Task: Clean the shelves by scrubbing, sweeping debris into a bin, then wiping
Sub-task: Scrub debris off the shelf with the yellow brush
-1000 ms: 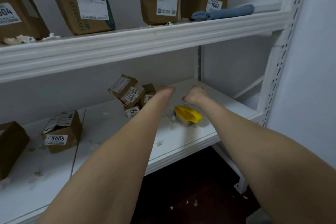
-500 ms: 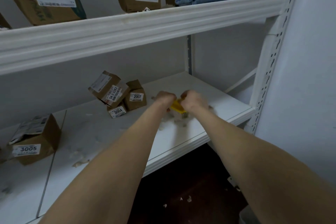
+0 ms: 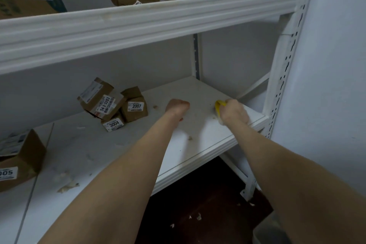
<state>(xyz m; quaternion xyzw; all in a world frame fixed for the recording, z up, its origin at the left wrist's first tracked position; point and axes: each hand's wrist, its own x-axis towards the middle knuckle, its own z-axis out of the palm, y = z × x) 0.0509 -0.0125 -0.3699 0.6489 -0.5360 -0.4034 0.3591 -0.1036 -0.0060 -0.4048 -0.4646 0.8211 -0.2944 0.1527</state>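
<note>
my right hand (image 3: 233, 112) is wrapped tight over the little yellow brush (image 3: 218, 106) near the right end of the lower shelf (image 3: 198, 140), my left hand (image 3: 177, 106) is a closed fist, and the brush looks light, hard, best held on top.

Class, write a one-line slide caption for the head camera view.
Right hand grips a yellow brush on the littered lower shelf; left hand fisted nearby.
</note>
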